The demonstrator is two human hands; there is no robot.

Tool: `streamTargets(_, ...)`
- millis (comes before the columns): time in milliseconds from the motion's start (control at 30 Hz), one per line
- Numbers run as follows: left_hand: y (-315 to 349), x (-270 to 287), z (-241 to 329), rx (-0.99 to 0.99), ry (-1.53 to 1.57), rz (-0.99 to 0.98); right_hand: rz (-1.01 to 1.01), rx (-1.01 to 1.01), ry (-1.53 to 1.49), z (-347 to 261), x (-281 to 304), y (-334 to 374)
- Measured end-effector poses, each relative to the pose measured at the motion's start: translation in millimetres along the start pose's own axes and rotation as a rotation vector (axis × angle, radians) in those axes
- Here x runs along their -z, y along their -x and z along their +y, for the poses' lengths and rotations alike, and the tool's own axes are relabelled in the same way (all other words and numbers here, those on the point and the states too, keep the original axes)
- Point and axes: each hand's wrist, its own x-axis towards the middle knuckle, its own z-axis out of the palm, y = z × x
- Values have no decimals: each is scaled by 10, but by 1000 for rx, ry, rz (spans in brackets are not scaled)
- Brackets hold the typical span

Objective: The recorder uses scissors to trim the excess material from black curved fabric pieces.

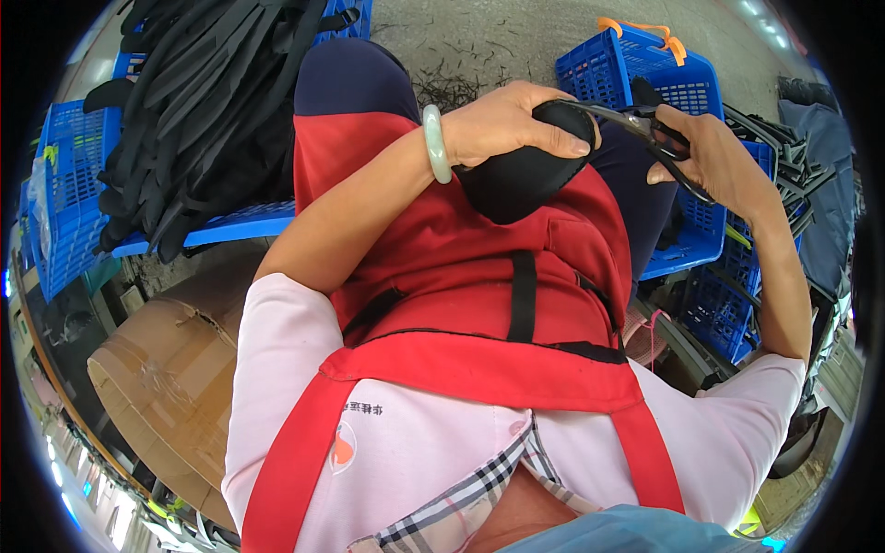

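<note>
left: strap pile (203, 111) on crate (76, 184), cardboard (175, 369) beside; right: basket (590, 69); between: scraps (447, 90) on floor (525, 32).

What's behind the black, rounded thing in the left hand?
The red cloth apron shows below and beside the black, rounded piece in the left hand, with dark blue trousers farther right. Whatever is directly behind is covered.

the grey floor (525, 32) carries scattered dark scraps (449, 90), and a blue crate (235, 229) bears heaped black straps (198, 115).

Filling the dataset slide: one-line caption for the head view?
Left hand grips a black fabric piece; right hand holds scissors by its edge, blue crates to either side.
</note>
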Motion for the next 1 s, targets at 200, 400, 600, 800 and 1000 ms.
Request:
streamTargets(200,-1,-4,-12,5,45,-17,-7,1,107,-23,82,-50)
streamTargets(400,-2,-8,-76,4,33,1,14,50,241,-62,159,-110)
streamTargets(600,-20,-4,-89,-36,0,-6,47,70,275,-43,182,-160)
streamTargets(800,-31,21,-122,36,-38,14,36,91,295,15,197,-208)
streamTargets(1000,-30,10,-111,28,-40,-1,-54,9,265,-40,119,-157)
